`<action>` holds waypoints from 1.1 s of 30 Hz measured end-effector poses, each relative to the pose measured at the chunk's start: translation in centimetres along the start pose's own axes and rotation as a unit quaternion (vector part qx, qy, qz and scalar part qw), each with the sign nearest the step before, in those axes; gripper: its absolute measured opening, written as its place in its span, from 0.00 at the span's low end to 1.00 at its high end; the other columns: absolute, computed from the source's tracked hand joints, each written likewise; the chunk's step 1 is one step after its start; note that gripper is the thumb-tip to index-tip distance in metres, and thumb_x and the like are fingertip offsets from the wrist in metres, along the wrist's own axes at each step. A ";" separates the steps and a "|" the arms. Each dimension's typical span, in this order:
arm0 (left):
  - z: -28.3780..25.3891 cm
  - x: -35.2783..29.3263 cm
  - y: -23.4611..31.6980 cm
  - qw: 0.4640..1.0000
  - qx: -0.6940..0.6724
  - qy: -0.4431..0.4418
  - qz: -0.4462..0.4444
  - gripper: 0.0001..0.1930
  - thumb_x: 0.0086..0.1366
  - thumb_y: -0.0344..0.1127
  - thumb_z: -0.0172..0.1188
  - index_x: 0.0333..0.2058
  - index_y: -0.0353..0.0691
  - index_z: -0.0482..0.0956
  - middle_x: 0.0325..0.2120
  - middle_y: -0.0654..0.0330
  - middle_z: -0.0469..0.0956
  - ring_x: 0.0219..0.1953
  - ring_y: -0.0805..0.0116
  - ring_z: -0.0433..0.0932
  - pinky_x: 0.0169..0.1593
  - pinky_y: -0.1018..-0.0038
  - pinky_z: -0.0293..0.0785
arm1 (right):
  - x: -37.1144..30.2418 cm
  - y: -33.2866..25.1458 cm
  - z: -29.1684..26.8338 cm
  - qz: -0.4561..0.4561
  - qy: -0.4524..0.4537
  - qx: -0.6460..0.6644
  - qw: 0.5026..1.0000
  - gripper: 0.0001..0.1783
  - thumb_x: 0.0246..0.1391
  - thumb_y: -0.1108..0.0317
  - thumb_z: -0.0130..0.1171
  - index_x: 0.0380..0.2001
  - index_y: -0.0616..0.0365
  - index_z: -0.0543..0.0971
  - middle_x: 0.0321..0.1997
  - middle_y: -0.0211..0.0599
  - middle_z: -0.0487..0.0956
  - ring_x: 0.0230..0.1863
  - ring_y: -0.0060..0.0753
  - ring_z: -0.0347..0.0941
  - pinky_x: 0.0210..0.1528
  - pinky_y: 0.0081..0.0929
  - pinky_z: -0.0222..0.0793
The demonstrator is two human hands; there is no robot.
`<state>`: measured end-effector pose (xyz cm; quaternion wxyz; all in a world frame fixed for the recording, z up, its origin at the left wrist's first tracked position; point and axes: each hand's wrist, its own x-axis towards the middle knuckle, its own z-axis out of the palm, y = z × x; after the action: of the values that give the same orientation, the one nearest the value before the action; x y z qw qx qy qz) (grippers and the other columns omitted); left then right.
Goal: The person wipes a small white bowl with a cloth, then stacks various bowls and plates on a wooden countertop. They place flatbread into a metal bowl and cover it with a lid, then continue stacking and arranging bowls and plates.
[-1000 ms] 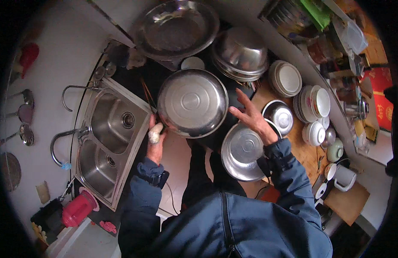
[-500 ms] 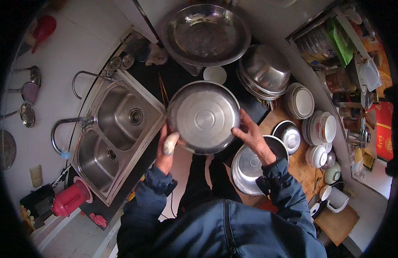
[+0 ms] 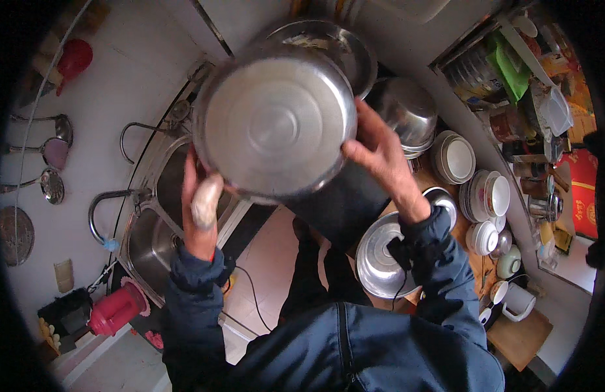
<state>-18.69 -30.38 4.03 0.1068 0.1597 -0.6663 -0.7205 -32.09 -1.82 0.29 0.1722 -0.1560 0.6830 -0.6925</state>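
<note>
By the sink, basin held up in midair, left hand and right hand pinching its opposite sides between thumb and fingers; too broad for one, I'd judge, so two steady it. Against half a second ago: raised higher, shifted left.

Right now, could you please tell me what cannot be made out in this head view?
In the head view:
Held basin: inside hidden, since its bottom faces the camera.
Wide basin: partly covered by the held basin.
Sink: far bowl partly covered by the left hand.
Near basin: partly covered by the right sleeve.
</note>
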 end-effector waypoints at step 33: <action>8.1 21.2 -9.7 0.998 -0.064 -0.016 0.002 0.32 0.66 0.51 0.61 0.64 0.38 0.72 0.61 0.59 0.72 0.64 0.64 0.68 0.70 0.66 0.57 | 15.8 5.1 -9.3 0.044 0.103 -0.155 0.981 0.42 0.61 0.33 0.60 0.53 0.68 0.81 0.48 0.46 0.85 0.50 0.38 0.79 0.56 0.32 0.72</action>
<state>-40.77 -29.84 -6.95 0.1072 0.1394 -0.6211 -0.7638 -50.23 -0.67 -5.30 0.1049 -0.0778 0.8025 -0.5822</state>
